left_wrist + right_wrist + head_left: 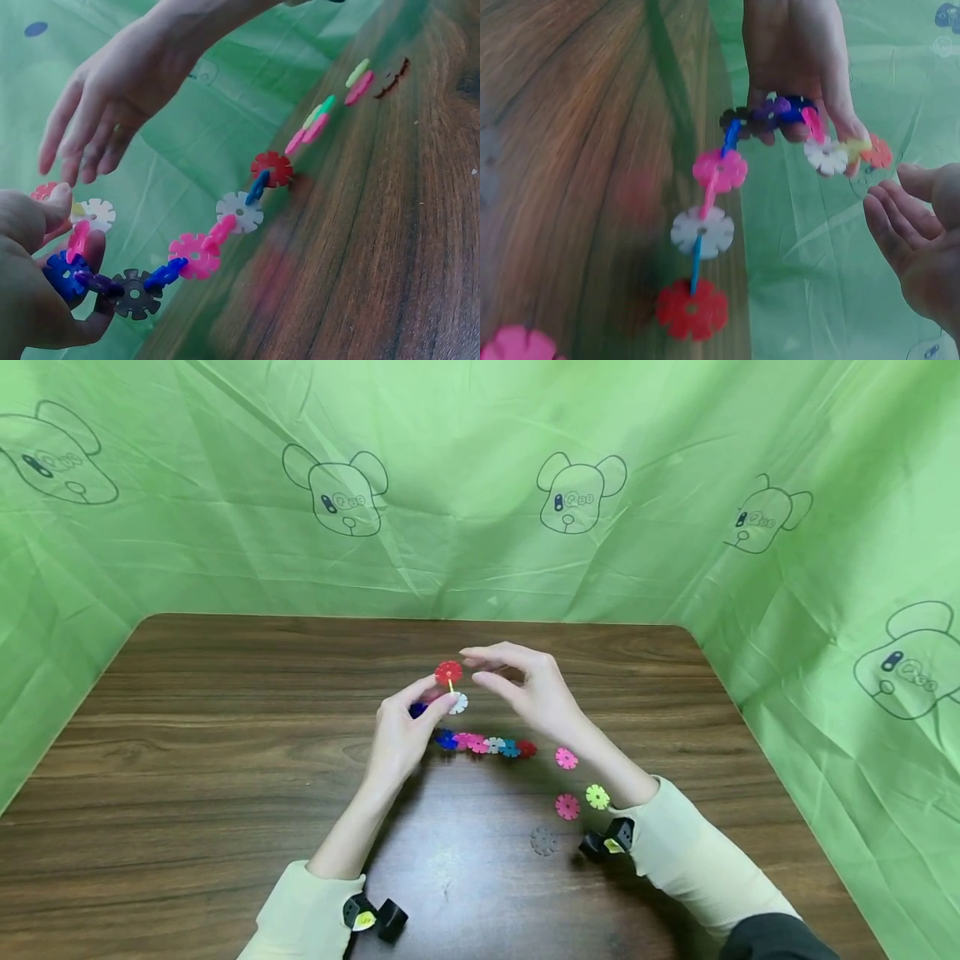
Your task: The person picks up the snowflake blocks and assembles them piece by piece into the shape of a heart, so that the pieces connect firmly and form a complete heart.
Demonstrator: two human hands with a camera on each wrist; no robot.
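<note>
One notched-disc chain [202, 262] is pinched by the left hand [400, 731] – the right hand [534, 687] is held nearby, thumb and fingers apart.

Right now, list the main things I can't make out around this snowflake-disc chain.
Head view: part of the snowflake-disc chain, hidden by the left hand.
Left wrist view: part of the yellow disc, hidden by the left thumb.
Right wrist view: the rest of a loose pink disc, cut off by the bottom edge.
Right wrist view: part of the right hand, cut off by the right edge.
</note>
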